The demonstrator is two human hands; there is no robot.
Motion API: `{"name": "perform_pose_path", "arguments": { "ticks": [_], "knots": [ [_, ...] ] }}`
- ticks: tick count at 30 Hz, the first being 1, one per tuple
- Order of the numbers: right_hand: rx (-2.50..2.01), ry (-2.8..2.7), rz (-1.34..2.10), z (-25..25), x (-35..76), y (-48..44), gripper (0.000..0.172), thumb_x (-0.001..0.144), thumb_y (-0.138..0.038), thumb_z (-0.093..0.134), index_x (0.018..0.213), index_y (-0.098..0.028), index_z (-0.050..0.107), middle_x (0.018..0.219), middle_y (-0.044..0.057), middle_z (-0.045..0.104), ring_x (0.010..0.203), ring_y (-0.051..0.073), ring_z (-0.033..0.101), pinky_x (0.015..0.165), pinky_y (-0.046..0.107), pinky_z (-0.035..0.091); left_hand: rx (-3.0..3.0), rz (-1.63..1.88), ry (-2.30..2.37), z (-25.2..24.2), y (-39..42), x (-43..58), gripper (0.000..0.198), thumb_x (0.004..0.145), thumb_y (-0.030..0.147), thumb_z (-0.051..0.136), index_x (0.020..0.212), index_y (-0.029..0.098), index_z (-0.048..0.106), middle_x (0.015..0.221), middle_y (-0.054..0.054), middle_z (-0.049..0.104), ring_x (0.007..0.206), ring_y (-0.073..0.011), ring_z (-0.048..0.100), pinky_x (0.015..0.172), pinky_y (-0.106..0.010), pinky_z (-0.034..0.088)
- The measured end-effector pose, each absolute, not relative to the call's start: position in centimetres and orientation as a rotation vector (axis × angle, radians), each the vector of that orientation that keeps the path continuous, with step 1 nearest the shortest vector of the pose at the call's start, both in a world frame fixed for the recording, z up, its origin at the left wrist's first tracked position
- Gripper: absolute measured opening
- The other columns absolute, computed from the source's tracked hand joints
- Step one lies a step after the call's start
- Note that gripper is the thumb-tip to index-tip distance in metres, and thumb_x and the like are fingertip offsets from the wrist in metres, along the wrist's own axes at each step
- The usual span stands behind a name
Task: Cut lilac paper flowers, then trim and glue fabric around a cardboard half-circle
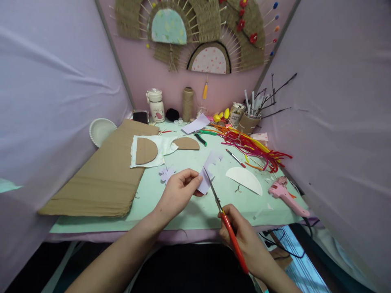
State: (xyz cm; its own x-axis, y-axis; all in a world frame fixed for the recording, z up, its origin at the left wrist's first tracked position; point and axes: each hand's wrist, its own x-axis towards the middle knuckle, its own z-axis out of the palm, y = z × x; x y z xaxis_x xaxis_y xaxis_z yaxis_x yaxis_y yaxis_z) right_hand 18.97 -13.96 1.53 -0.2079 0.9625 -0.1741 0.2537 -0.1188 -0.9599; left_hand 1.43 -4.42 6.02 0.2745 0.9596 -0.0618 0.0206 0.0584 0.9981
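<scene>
Between the thumb and fingers of my left hand [180, 189] is a piece of lilac paper [204, 184], held above the table's front half. My right hand [238, 230] grips a pair of scissors [231, 234] with red handles. Their blades point up and away, and the tips meet the paper's right side. Whether the blades are apart is hard to make out. A lilac paper flower cut-out [166, 174] lies left of my left hand. Just beyond the held paper lies another lilac scrap [214, 158] with cut edges. A white half-circle [244, 180] rests to the right.
Large cardboard [100, 183] covers the left side. A pink glue gun [287, 196] lies at the right edge, near pipe cleaners [250, 148] and a pen [236, 158]. Green-handled pliers [201, 138], a twine spool [188, 103] and a white bottle [156, 106] are farther back.
</scene>
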Motion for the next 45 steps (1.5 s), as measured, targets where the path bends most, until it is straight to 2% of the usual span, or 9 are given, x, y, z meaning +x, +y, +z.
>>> {"name": "perform_pose_path", "arguments": {
  "ticks": [8, 14, 18, 22, 25, 28, 35, 45],
  "knots": [
    [-1.474, -1.571, 1.351, 1.8, 19.6, -14.2, 0.018, 0.082, -0.023, 0.052, 0.079, -0.024, 0.035, 0.066, -0.008, 0.032, 0.060, 0.012, 0.030, 0.054, 0.023, 0.028, 1.506, 0.831, 1.016, 6.7, -4.2, 0.6, 0.018, 0.084, 0.030, 0.053, 0.073, 0.017, 0.058, 0.067, 0.003, 0.054, 0.064, -0.0098, 0.055, 0.061, -0.021, 0.047],
    [-1.511, -1.589, 1.391, 2.1, 19.7, -14.4, 0.017, 0.081, -0.021, 0.052, 0.078, -0.023, 0.036, 0.066, -0.008, 0.033, 0.061, 0.012, 0.030, 0.055, 0.023, 0.028, 1.619, 0.724, 1.032, 7.3, -3.9, 0.0, 0.016, 0.083, 0.028, 0.052, 0.073, 0.017, 0.058, 0.063, 0.003, 0.054, 0.061, -0.0102, 0.052, 0.059, -0.022, 0.042],
    [-1.501, -1.574, 1.392, 2.1, 19.6, -14.5, 0.017, 0.080, -0.020, 0.053, 0.077, -0.023, 0.036, 0.066, -0.007, 0.034, 0.061, 0.012, 0.030, 0.055, 0.023, 0.028, 1.548, 0.779, 1.048, 7.1, -3.8, 0.1, 0.014, 0.081, 0.027, 0.056, 0.072, 0.017, 0.060, 0.062, 0.003, 0.057, 0.060, -0.0103, 0.052, 0.057, -0.022, 0.040],
    [-1.456, -1.492, 1.400, 1.4, 19.3, -14.5, 0.017, 0.080, -0.022, 0.053, 0.078, -0.023, 0.037, 0.064, -0.007, 0.034, 0.058, 0.011, 0.030, 0.052, 0.023, 0.027, 1.164, 1.035, 1.018, 6.1, -4.4, 1.0, 0.015, 0.077, 0.031, 0.062, 0.079, 0.016, 0.063, 0.068, 0.002, 0.059, 0.062, -0.0096, 0.055, 0.059, -0.021, 0.043],
    [-1.425, -1.453, 1.372, 0.8, 19.2, -14.4, 0.017, 0.080, -0.023, 0.054, 0.079, -0.023, 0.037, 0.064, -0.007, 0.034, 0.056, 0.011, 0.030, 0.051, 0.023, 0.028, 0.810, 1.028, 0.847, 5.2, -5.5, 2.0, 0.023, 0.078, 0.038, 0.062, 0.078, 0.015, 0.061, 0.073, -0.003, 0.065, 0.067, -0.0129, 0.063, 0.064, -0.025, 0.048],
    [-1.397, -1.454, 1.348, 0.4, 19.0, -14.4, 0.017, 0.080, -0.025, 0.055, 0.081, -0.023, 0.038, 0.065, -0.007, 0.035, 0.057, 0.011, 0.031, 0.051, 0.023, 0.028, 0.673, 1.065, 0.815, 4.5, -6.3, 3.1, 0.021, 0.075, 0.034, 0.069, 0.074, 0.015, 0.061, 0.075, -0.004, 0.069, 0.067, -0.0117, 0.064, 0.065, -0.022, 0.049],
    [-1.394, -1.459, 1.352, 0.3, 19.0, -14.5, 0.016, 0.080, -0.019, 0.052, 0.082, -0.023, 0.037, 0.066, -0.007, 0.033, 0.057, 0.011, 0.029, 0.050, 0.022, 0.028, 0.728, 1.155, 0.928, 4.4, -6.2, 3.6, 0.015, 0.071, 0.027, 0.073, 0.069, 0.014, 0.067, 0.061, 0.000, 0.065, 0.060, -0.0089, 0.061, 0.061, -0.020, 0.049],
    [-1.386, -1.553, 1.313, 1.6, 19.0, -14.5, 0.016, 0.081, -0.025, 0.050, 0.081, -0.023, 0.034, 0.067, -0.006, 0.033, 0.059, 0.011, 0.029, 0.054, 0.024, 0.029, 0.896, 1.095, 0.952, 4.4, -6.0, 3.2, 0.019, 0.073, 0.032, 0.070, 0.069, 0.014, 0.068, 0.064, -0.002, 0.067, 0.060, -0.0109, 0.061, 0.061, -0.022, 0.048]
  ]
}}
